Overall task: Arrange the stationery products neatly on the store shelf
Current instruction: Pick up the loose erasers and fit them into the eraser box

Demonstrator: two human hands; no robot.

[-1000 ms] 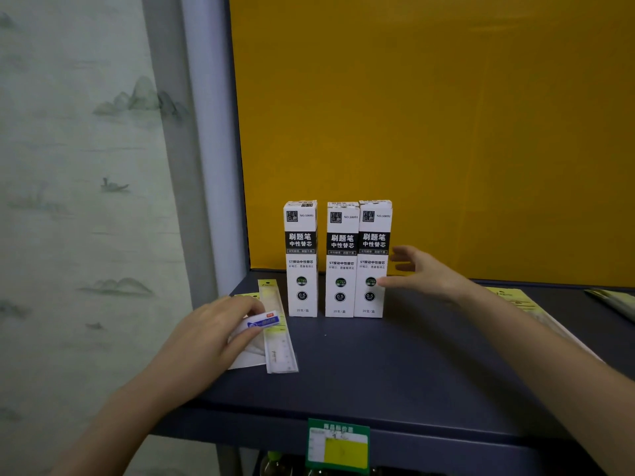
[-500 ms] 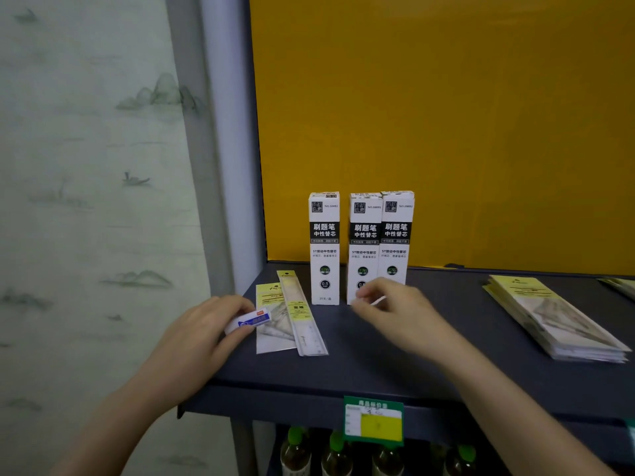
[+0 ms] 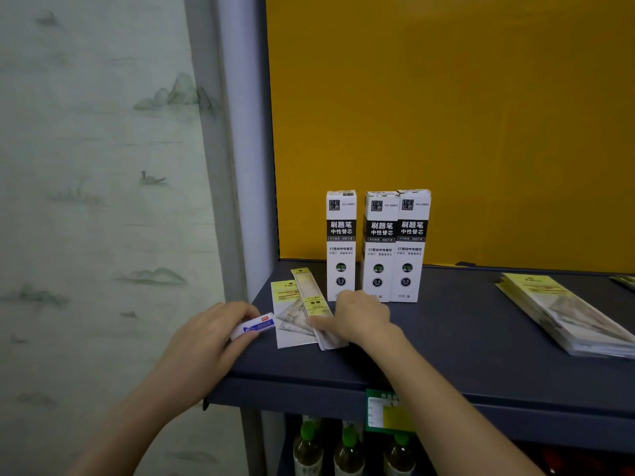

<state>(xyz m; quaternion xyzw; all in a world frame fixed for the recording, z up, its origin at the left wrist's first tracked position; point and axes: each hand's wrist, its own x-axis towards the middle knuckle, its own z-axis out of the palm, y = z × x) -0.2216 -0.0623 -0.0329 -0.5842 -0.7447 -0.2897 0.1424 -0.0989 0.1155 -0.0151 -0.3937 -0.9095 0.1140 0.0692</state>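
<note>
Three tall white refill boxes [image 3: 378,245] stand upright side by side at the back of the dark shelf [image 3: 446,338]. In front of them, to the left, a packaged ruler [image 3: 311,297] lies slanted over a flat set-square pack [image 3: 288,314]. My right hand [image 3: 357,316] rests on the near end of the ruler, fingers pinching its edge. My left hand [image 3: 209,338] hovers at the shelf's left front corner and holds a small white and blue eraser [image 3: 256,326].
A stack of flat set-square packs [image 3: 563,314] lies at the right of the shelf. A green price tag [image 3: 385,410] hangs on the front edge. Green-capped bottles [image 3: 347,448] stand on the shelf below. A yellow back panel [image 3: 446,115] closes the rear.
My right hand left the rightmost refill box, swung left and came down onto the ruler. My left hand kept the eraser near the shelf's left corner. The camera turned left.
</note>
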